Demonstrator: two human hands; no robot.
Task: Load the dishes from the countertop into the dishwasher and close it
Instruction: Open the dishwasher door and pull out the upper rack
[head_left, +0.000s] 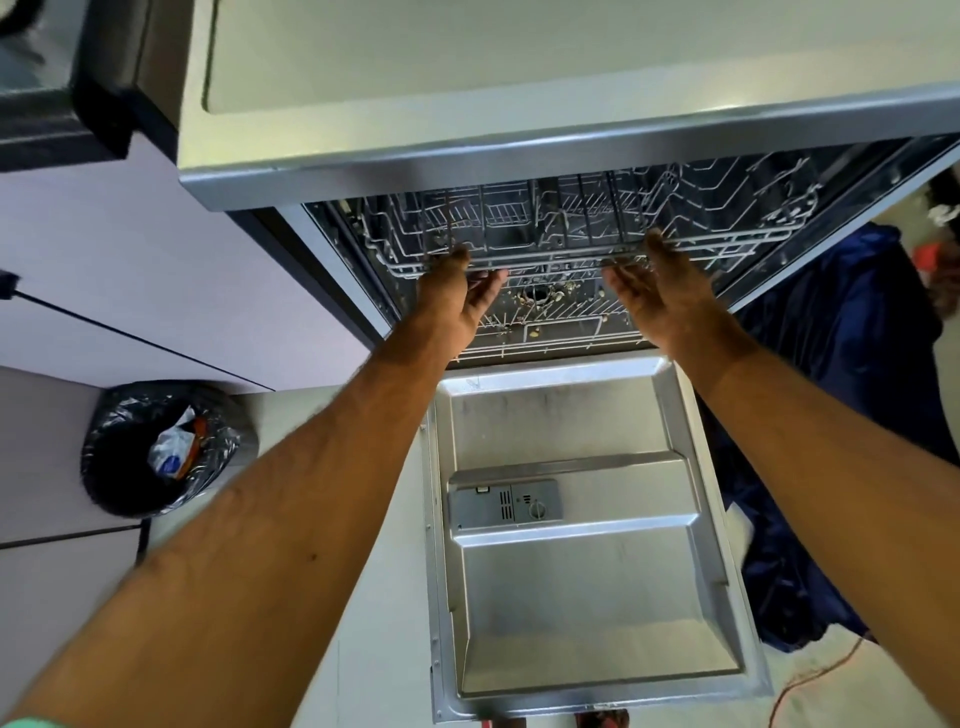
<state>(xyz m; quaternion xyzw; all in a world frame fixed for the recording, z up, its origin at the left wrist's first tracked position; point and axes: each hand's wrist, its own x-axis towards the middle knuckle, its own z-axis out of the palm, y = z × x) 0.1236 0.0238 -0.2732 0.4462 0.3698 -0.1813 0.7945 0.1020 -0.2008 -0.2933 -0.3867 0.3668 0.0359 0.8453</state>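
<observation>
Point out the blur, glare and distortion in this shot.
Head view: motion blur softens the left forearm and the bin; glare streaks the open dishwasher door; wide-angle distortion bows the countertop edge; the upper rack sits in shadow, fairly sharp.

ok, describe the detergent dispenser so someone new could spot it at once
Find the open dishwasher door lying flat, below the wire rack. On its steel inner face, in the middle band toward the left, sits the detergent dispenser. It is the only grey plastic panel there, with slots and a round knob; around it is bare steel.
</observation>
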